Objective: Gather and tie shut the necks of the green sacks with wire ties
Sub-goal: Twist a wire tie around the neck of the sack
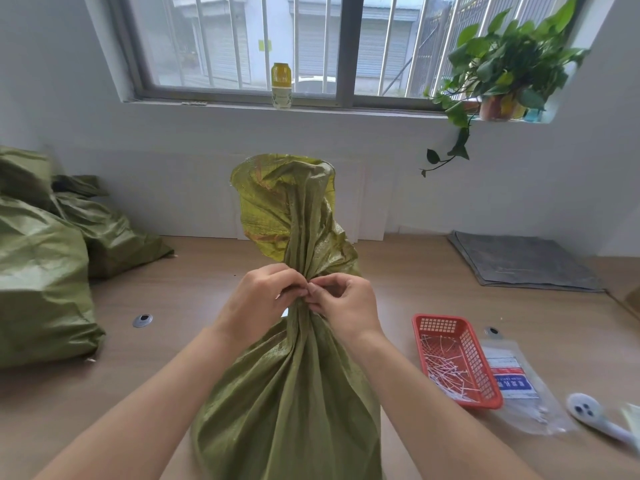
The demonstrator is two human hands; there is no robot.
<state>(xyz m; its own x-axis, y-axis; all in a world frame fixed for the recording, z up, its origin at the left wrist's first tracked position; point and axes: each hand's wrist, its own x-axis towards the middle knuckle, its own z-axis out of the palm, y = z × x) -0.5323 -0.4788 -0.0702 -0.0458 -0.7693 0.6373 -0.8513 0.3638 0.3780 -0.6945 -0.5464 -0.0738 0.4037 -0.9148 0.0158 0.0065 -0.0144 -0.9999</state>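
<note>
A green woven sack [287, 403] stands upright on the table in front of me, its neck gathered into a tight bunch and its open top flaring above. My left hand [258, 299] and my right hand [341, 303] meet at the gathered neck, fingertips pinched together on its near side. A bit of white shows under my left hand. The wire tie itself is hidden by my fingers. A red mesh basket [457, 360] to the right holds several white wire ties.
Filled green sacks [41, 271] lie piled at the left. A clear plastic packet [519, 379] and a white handled object [595, 414] lie right of the basket. A grey mat [519, 261] sits at the back right. A bottle [281, 85] and a plant [498, 74] stand on the windowsill.
</note>
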